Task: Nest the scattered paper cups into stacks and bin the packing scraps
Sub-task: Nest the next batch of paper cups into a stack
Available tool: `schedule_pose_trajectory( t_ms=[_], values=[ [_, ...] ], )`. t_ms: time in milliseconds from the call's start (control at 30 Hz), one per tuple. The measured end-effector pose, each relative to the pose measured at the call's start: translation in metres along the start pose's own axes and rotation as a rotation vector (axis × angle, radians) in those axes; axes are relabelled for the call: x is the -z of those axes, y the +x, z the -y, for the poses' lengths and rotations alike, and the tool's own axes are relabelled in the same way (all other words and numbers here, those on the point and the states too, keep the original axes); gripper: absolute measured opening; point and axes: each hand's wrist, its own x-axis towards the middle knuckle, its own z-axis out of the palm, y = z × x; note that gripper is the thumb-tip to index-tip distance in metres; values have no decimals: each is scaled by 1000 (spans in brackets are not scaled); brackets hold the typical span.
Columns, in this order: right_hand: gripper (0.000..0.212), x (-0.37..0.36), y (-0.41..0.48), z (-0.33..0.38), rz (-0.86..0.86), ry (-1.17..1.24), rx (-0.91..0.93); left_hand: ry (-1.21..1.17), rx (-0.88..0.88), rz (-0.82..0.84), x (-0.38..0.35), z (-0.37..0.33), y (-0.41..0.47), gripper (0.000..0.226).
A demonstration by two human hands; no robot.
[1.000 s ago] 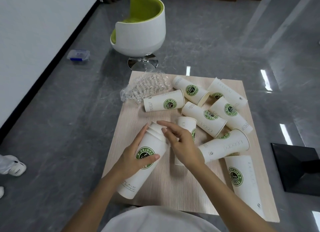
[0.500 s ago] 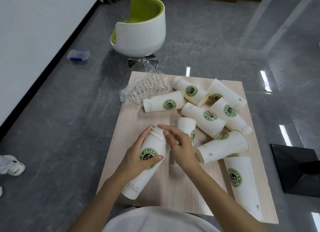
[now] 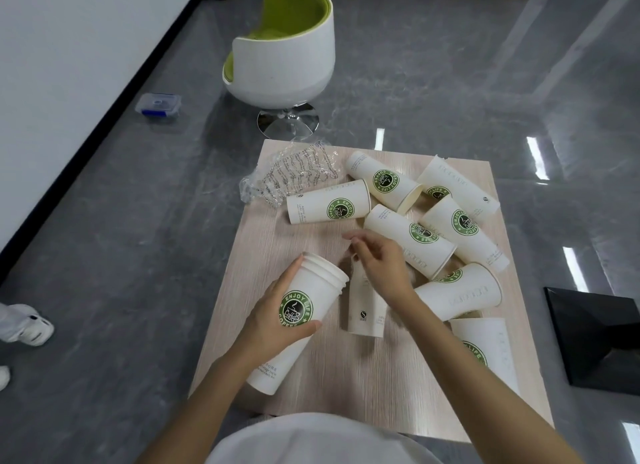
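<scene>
Cup stack (image 3: 311, 290): held tilted above tabletop (image 3: 346, 387), mouths up and away.
Left grip (image 3: 277, 311): wrapped round stack.
Right grip (image 3: 381, 269): fingers loosely curled, nothing held.
Next cup (image 3: 365, 311): laid just right of stack, partly under Right grip, axis near-to-far.

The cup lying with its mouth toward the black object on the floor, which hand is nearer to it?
Right. The right hand hovers just left of that cup; the left hand is farther left, gripping the nested stack.
</scene>
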Motion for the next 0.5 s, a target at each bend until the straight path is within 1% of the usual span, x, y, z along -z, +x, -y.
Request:
schedule_pose_trajectory(
  t_ms=[133, 233, 333, 433, 500],
  values=[
    [22, 18, 25, -13, -47, -300, 90, -25, 8, -6, 1, 4, 4, 104],
    [27, 28, 40, -20, -24, -468, 150, -36, 23, -11, 4, 4, 7, 104],
    [30, 32, 47, -23, 58, -542, 152, -44, 32, -15, 6, 5, 11, 104],
    [32, 31, 49, -24, 173, -585, 104, -51, 38, -20, 7, 8, 13, 105],
    [32, 30, 50, -24, 220, -613, 68, -58, 42, -24, 8, 9, 14, 105]
  ],
)
